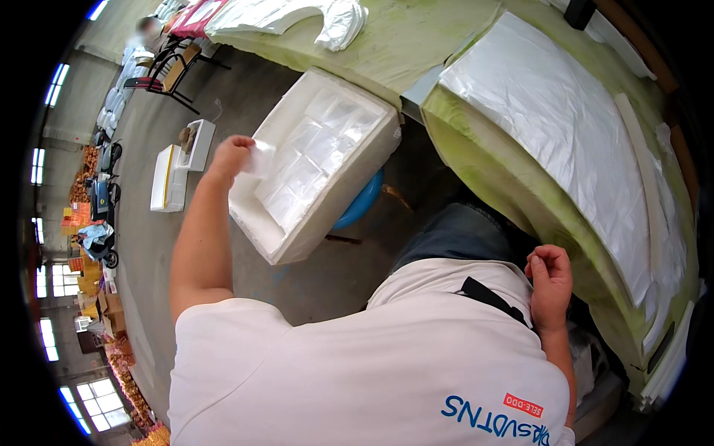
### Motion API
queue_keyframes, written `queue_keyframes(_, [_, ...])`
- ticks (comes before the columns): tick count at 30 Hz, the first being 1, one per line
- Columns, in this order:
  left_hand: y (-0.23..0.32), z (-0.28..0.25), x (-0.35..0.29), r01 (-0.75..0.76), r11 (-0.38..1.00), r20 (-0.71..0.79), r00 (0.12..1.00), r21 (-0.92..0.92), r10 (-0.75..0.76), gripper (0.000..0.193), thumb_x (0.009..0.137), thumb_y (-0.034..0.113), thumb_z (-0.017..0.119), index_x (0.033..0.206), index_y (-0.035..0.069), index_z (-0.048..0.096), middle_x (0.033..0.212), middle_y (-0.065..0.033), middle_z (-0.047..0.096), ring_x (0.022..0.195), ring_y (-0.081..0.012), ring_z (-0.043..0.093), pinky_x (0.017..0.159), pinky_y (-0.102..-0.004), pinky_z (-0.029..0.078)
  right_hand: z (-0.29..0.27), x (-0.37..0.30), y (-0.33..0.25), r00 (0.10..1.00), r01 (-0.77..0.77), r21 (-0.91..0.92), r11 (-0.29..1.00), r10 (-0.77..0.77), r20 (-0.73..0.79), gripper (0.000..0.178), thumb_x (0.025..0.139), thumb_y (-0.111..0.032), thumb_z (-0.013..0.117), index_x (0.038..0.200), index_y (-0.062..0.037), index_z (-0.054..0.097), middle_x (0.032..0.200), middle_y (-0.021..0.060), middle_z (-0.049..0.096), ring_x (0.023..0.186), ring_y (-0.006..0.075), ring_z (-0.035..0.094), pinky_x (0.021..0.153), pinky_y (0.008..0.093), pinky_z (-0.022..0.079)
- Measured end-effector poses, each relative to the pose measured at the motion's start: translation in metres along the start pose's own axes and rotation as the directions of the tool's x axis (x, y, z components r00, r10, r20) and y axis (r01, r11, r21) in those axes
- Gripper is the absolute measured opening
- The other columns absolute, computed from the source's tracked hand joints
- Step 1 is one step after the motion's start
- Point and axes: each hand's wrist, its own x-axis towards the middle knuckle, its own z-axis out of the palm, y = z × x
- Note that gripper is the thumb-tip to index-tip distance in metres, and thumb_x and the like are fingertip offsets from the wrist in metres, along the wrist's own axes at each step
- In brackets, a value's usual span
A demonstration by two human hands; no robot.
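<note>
My left hand (233,156) is stretched out over the left side of a white foam box (327,212), its fingers pinched on a clear plastic packet (259,158) that is blurred by motion. Inside the box, clear, flat plastic packets (312,145) lie in rows. The box rests on a blue stool (361,201). By my waist, next to the rounded edge of a green-covered table (476,160), my right hand (549,286) hangs with its fingers loosely curled. No object shows in it.
White plastic sheeting (550,111) covers much of the right table. A white cover (286,15) lies on the far table. Two smaller foam boxes (171,178) (199,145) stand on the floor at left. Beyond them are a chair (178,74), a scooter (104,201) and stacked cartons.
</note>
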Motion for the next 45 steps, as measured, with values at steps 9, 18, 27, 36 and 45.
queue_keyframes(9, [-0.067, 0.014, -0.002, -0.058, 0.923, -0.019, 0.997, 0.38, 0.071, 0.018, 0.086, 0.0, 0.059, 0.094, 0.007, 0.073, 0.09, -0.0108, 0.074, 0.083, -0.0221, 0.068, 0.073, -0.0363, 0.054, 0.001, 0.01, 0.006, 0.989, -0.136, -0.024, 0.99, 0.137, 0.06, 0.012, 0.098, 0.0, 0.062, 0.11, -0.004, 0.061, 0.095, 0.0011, 0.062, 0.08, 0.0069, 0.055, 0.073, 0.0223, 0.048])
queue_keyframes(18, [-0.089, 0.053, -0.005, -0.034, 0.907, 0.028, 0.999, 0.42, 0.025, 0.016, 0.082, 0.005, 0.06, 0.09, 0.008, 0.074, 0.087, -0.0134, 0.074, 0.086, -0.0277, 0.071, 0.078, -0.038, 0.055, 0.003, 0.012, 0.005, 0.982, -0.183, 0.002, 0.983, 0.183, 0.037, 0.012, 0.098, -0.001, 0.062, 0.11, -0.0041, 0.061, 0.094, 0.0011, 0.062, 0.079, 0.0068, 0.055, 0.072, 0.0221, 0.048])
queue_keyframes(27, [-0.107, 0.062, -0.019, -0.212, 0.866, -0.14, 0.942, 0.453, 0.304, 0.015, 0.077, 0.003, 0.062, 0.091, 0.006, 0.061, 0.125, -0.0186, 0.065, 0.115, -0.0362, 0.061, 0.097, -0.0384, 0.049, 0.001, 0.012, 0.0, 0.997, -0.075, -0.054, 0.996, 0.075, -0.002, 0.012, 0.097, 0.001, 0.061, 0.108, -0.0038, 0.061, 0.102, 0.0021, 0.062, 0.087, 0.0086, 0.056, 0.079, 0.0224, 0.048])
queue_keyframes(36, [0.044, 0.138, -0.072, -0.579, 0.717, -0.141, 0.806, -0.387, 0.575, 0.015, 0.087, -0.005, 0.058, 0.094, 0.009, 0.057, 0.125, -0.008, 0.062, 0.113, -0.017, 0.059, 0.096, -0.0305, 0.048, -0.156, 0.051, -0.075, 0.71, 0.037, -0.988, 0.149, -0.699, -0.079, 0.044, 0.088, 0.002, 0.062, 0.131, -0.0048, 0.057, 0.139, 0.0194, 0.055, 0.122, 0.0369, 0.056, 0.109, 0.0459, 0.042])
queue_keyframes(45, [0.238, 0.286, -0.227, -0.468, 0.481, 0.371, 0.31, -0.741, 0.875, 0.026, 0.089, -0.01, 0.059, 0.109, 0.006, 0.058, 0.131, -0.011, 0.057, 0.123, -0.0212, 0.056, 0.105, -0.0344, 0.045, -0.209, 0.035, -0.108, 0.924, -0.243, -0.899, 0.365, -0.194, -0.329, 0.061, 0.086, -0.019, 0.068, 0.143, -0.0088, 0.05, 0.131, 0.0235, 0.061, 0.119, 0.0384, 0.06, 0.103, 0.0436, 0.048])
